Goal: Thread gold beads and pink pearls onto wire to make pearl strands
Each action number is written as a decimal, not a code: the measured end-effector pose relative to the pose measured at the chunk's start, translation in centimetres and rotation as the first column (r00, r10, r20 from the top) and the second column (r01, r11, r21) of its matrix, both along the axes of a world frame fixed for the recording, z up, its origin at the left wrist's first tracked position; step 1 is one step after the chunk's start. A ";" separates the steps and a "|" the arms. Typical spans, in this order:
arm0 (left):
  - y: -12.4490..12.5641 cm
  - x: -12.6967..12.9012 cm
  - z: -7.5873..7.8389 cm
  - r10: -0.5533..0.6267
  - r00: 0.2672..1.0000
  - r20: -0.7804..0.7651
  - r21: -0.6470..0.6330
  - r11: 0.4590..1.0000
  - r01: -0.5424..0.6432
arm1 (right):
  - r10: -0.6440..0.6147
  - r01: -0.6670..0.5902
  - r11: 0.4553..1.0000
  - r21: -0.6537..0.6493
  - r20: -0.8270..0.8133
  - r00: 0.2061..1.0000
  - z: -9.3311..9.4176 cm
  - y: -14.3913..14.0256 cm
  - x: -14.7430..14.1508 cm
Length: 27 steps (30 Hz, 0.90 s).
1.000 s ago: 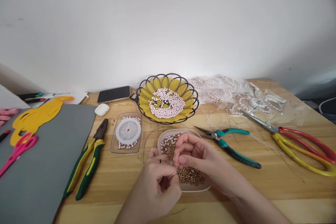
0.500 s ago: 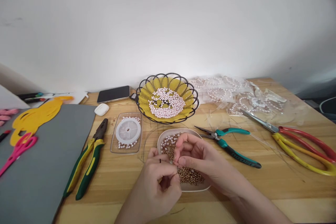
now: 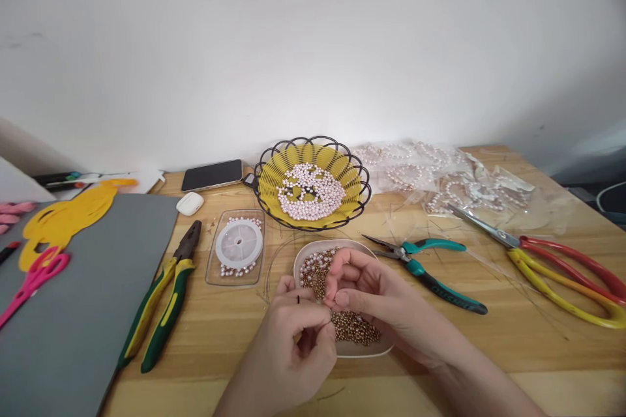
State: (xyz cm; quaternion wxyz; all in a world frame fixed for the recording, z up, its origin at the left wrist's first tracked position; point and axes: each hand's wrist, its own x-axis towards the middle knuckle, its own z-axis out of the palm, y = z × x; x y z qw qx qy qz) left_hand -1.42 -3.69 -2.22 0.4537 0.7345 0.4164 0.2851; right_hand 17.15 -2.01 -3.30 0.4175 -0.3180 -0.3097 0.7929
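Head view: a wooden table [image 3: 489, 345] crowded with beading supplies. At ten o'clock lies a grey mat [image 3: 73, 313]. At twelve, a black wire basket [image 3: 364, 189] with a yellow liner holds a heap of pale pink pearls [image 3: 310, 192]. At two o'clock, clear plastic bags [image 3: 464, 186] contain strung pearls. Long scissors [image 3: 552, 260] with red and yellow handles lie at three, blades pointing to ten o'clock. Green and yellow pliers [image 3: 161, 309] lie at nine, nose toward one o'clock. Teal needle-nose pliers [image 3: 425, 270] lie just right of centre, long axis running from ten to four, tips toward ten. A clear tray [image 3: 210, 267] at ten carries a white spool [image 3: 239, 243] and a few pearls. At centre, a white dish [image 3: 303, 259] is filled with small copper-coloured beads [image 3: 349, 329]. Over it, the left hand [image 3: 293, 352] and right hand [image 3: 376, 300] meet, each with thumb and fingers pinched narrowly; what they pinch is too small to make out.
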 end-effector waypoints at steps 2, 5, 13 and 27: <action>0.0 0.0 0.0 -0.003 1.000 -0.002 0.001 1.000 0.003 | -0.001 0.001 1.000 0.001 0.014 1.000 0.1 0.0 0.0; 0.0 0.1 0.1 -0.004 1.000 -0.001 0.008 1.000 0.004 | -0.006 0.006 1.000 0.000 0.024 1.000 0.2 0.0 -0.1; 0.1 0.1 0.1 -0.014 1.000 -0.024 0.022 1.000 0.014 | 0.000 0.000 1.000 -0.011 0.009 1.000 0.2 0.0 0.0; 0.1 0.2 0.2 -0.001 1.000 -0.021 0.053 0.999 0.002 | 0.017 -0.018 0.999 0.030 0.008 1.000 0.5 -0.1 0.1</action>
